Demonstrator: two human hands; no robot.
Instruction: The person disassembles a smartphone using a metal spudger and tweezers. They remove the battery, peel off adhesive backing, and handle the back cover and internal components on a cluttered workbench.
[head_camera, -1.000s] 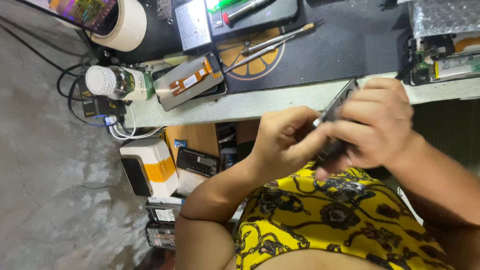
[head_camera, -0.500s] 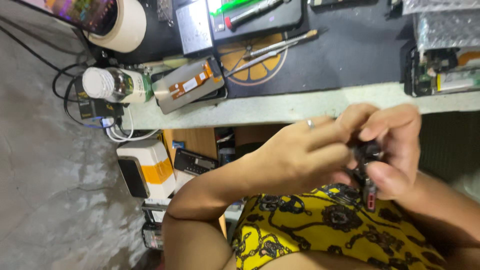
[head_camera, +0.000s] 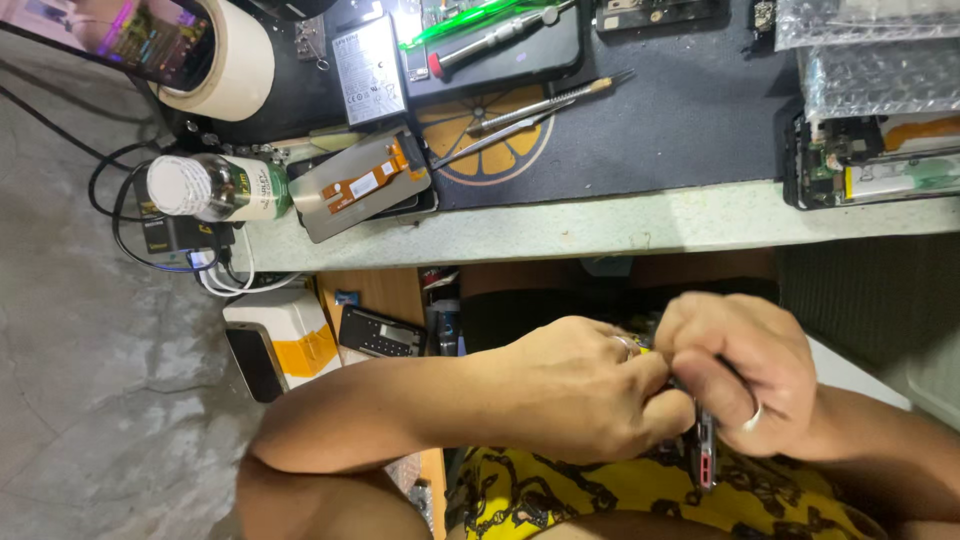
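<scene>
1. Two hands meet over the lap, below the tabletop edge (head_camera: 600, 225), around a slim dark phone (head_camera: 704, 455) with a red edge, held on its side so only the thin edge shows.
2. The left hand (head_camera: 575, 390) is clenched, fingertips pressed on the phone's upper end; the right hand (head_camera: 740, 375) wraps it from the other side, its grip closed on the body.
3. A second ago the phone was raised nearer the tabletop edge and tilted; since then it has dropped toward the yellow patterned cloth (head_camera: 620, 490) and turned edge-on, both hands bunched tighter, which suggests fine prying work.
4. Beyond the tabletop edge lie a grey display panel with orange flex cable (head_camera: 360, 185), metal tweezers (head_camera: 495, 135), a white-capped green bottle (head_camera: 220, 187) and an opened phone (head_camera: 870, 165).
</scene>
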